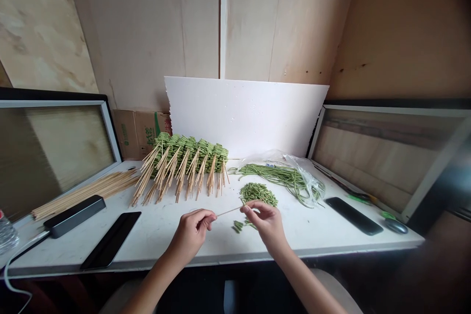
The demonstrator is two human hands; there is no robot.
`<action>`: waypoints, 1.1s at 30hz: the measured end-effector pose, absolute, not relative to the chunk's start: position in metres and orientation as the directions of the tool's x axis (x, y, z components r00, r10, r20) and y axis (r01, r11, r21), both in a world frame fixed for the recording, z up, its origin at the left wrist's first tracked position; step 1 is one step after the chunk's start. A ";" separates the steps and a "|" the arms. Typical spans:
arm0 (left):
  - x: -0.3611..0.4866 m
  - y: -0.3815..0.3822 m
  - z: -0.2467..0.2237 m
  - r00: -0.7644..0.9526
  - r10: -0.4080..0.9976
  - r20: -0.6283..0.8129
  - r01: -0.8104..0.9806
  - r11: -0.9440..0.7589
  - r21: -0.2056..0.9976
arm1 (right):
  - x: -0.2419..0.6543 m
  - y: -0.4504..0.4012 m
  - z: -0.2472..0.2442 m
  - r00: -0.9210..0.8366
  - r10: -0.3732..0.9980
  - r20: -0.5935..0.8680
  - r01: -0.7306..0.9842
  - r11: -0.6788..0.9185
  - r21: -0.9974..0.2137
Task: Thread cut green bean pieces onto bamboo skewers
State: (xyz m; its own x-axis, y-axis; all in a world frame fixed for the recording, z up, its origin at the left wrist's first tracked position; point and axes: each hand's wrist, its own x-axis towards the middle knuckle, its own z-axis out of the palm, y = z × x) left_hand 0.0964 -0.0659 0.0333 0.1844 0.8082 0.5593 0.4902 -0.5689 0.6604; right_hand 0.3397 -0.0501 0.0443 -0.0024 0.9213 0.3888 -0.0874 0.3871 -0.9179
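A thin skewer (228, 212) spans the gap between the two hands above the middle of the surface's (301, 238) front edge. The left hand (194, 230) grips one end with curled fingers; the right hand (265, 221) pinches near the other between thumb and fingers. Whether a bean piece is in the right fingertips, I cannot tell.

Near the right hand lie a few cut bean pieces (238, 226), with a pile of cut beans (260, 192) just behind. Farther back, long green beans (272, 172) lie partly in a clear plastic bag (312, 184). Left of centre, toward the back edge, filled skewers (191, 157) are stacked, bare ends pointing frontward. Loose skewers (91, 190) lie toward the left edge, behind a dark box (75, 215) and a black phone (112, 239). Another phone (353, 216) and a mouse (396, 225) lie toward the front right corner.
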 end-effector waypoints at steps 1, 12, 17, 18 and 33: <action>0.099 -0.068 0.034 0.185 0.814 0.550 0.486 -0.562 0.669 | 0.337 -0.050 0.040 -0.023 0.917 0.399 -0.100 0.395 -0.913; 0.111 -0.069 0.023 0.236 0.888 0.394 0.406 -0.458 0.791 | 0.330 -0.045 0.026 -0.134 0.902 0.410 -0.080 0.402 -0.912; 0.108 -0.065 0.024 0.217 0.906 0.363 0.411 -0.422 0.808 | 0.359 -0.028 0.034 -0.200 0.882 0.427 0.188 0.462 -0.867; 0.107 -0.064 0.024 0.206 0.908 0.365 0.421 -0.419 0.805 | 0.368 -0.022 0.035 -0.187 0.879 0.439 0.284 0.476 -0.832; 0.100 -0.057 0.017 0.159 0.919 0.360 0.515 -0.388 0.764 | 0.396 -0.011 0.019 -0.384 0.872 0.304 0.717 0.489 -0.497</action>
